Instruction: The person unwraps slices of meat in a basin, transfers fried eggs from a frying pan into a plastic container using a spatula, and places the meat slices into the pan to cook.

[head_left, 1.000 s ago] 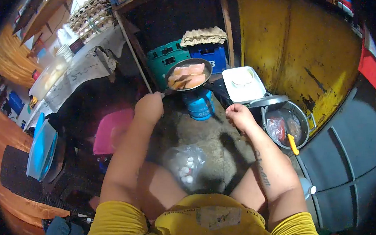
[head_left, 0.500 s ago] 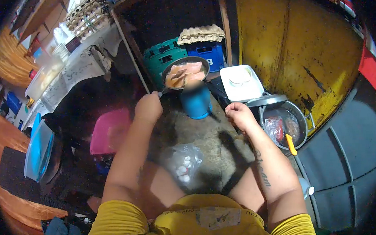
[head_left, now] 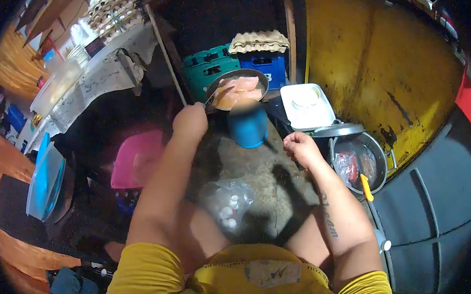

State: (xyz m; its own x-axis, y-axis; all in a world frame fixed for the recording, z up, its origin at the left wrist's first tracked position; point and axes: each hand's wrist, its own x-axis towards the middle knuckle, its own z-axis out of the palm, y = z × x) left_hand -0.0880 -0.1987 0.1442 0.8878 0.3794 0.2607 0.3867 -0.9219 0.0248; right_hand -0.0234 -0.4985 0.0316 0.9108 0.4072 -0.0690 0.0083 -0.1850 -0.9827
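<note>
My left hand (head_left: 190, 124) is closed round the handle of a dark frying pan (head_left: 214, 88). Several pale pink slices of meat (head_left: 239, 91) lie in the pan. Just in front of the pan stands a blue plastic container (head_left: 247, 131), its top blurred. To the right of the container, my right hand (head_left: 300, 149) hovers with thumb and fingers pinched together; whatever may be between them is too small to make out. A clear plastic bag (head_left: 227, 200) holding several small white round items rests nearer to me, between my legs.
On the right, a pot (head_left: 389, 166) contains plastic-wrapped items, with a yellow-handled tool (head_left: 366, 188) at its edge and a lid (head_left: 338, 130) behind. A white tray (head_left: 324, 119) sits beyond. Left are a pink basin (head_left: 132, 159) and egg trays (head_left: 114, 13). Crates (head_left: 208, 70) stand behind.
The frying pan has shifted slightly up and right with my left hand on its handle, and the meat has moved in it. My right hand keeps nearly the same pinched pose.
</note>
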